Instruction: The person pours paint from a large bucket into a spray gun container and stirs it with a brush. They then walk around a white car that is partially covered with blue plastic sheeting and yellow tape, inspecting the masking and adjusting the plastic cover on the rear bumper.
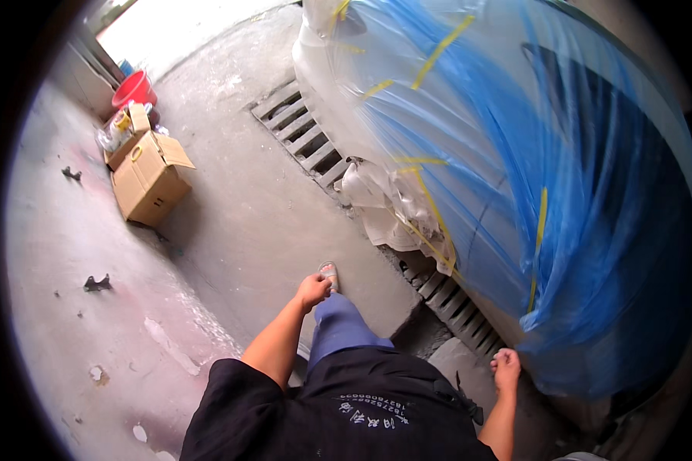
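Note:
My left hand (314, 290) hangs in front of my left leg, its fingers curled into a loose fist. No object shows in it. My right hand (506, 370) is low at my right side, near the lower edge of a large, car-like shape under blue plastic sheeting (469, 161). Its fingers are loosely bent and a little apart, holding nothing visible, and I cannot tell whether they touch the sheeting. Strips of yellow tape (443, 51) run over the film. Crumpled pale masking paper (388, 203) hangs from the near side.
A slatted drain grate (304, 134) runs along the floor beside the covered shape, with a broken, sunken stretch (423, 326) near my feet. Against the stained wall (77, 230) on the left stand an open cardboard box (148, 177) and a red bucket (134, 88). Dark brackets (98, 283) stick to that wall.

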Action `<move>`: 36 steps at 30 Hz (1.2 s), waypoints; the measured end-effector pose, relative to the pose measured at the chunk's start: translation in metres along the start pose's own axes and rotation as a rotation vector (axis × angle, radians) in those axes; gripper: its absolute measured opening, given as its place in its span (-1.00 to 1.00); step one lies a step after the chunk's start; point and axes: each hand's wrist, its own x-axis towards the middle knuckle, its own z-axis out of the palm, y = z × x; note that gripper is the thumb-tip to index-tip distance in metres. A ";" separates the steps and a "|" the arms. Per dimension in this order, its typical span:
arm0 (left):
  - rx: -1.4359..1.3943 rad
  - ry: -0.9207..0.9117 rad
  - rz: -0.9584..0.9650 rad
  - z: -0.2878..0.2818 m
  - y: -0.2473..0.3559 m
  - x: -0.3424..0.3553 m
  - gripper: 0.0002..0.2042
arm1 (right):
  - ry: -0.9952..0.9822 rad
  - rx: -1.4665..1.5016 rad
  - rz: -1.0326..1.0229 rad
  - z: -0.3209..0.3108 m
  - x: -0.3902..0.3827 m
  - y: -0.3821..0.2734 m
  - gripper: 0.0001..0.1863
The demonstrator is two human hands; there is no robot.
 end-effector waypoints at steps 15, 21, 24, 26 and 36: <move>-0.708 -0.216 -0.041 0.046 0.106 0.153 -0.78 | 0.159 -0.630 -1.480 0.215 0.142 -0.477 -0.81; -0.969 -0.222 -0.007 0.071 0.138 0.200 -0.77 | 0.206 -0.762 -1.560 0.214 0.186 -0.461 -0.79; -1.090 -0.235 0.031 0.082 0.151 0.225 -0.76 | 0.232 -0.743 -1.548 0.213 0.199 -0.455 -0.77; -1.120 -0.244 0.030 0.086 0.163 0.235 -0.74 | 0.250 -0.734 -1.540 0.212 0.204 -0.451 -0.77; -1.303 -0.331 0.068 0.100 0.176 0.274 -0.57 | 0.279 -0.802 -1.621 0.207 0.213 -0.447 -0.74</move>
